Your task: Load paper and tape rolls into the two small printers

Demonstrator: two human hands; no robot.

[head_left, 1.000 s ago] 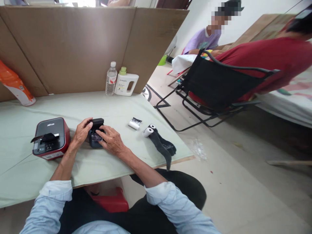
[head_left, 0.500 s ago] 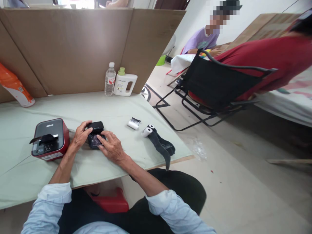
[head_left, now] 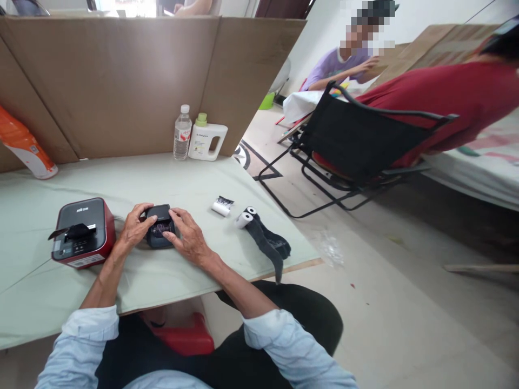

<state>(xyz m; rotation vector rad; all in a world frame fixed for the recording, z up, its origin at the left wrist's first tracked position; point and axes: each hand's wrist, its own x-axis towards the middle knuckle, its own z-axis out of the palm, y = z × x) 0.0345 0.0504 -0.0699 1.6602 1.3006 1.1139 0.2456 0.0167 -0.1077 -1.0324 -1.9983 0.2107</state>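
A small black printer [head_left: 160,229] with a hinged lid [head_left: 159,212] lies on the table between my hands. Its inside shows dark and crinkled under the partly raised lid. My left hand [head_left: 136,226] grips the left side, its thumb on the lid's edge. On the other side my right hand [head_left: 188,235] holds the lid's right corner with its fingers, while the thumb lies near the printer's front. Left of my hands stands a red and black boxy machine [head_left: 83,229] with a dark strip on top. To the right lies a small white paper roll [head_left: 222,206].
Further right, two white rolls [head_left: 244,219] trail long black strips [head_left: 265,240] to the table's edge. A water bottle [head_left: 183,134] and a white jug [head_left: 208,139] stand before a cardboard screen [head_left: 141,86]. An orange bottle [head_left: 26,146] leans left. Two people sit beyond a black chair [head_left: 357,140].
The printer's lid has swung down toward me. My right fingers have moved from the printer's inside up to the lid's right corner. My left hand has barely moved.
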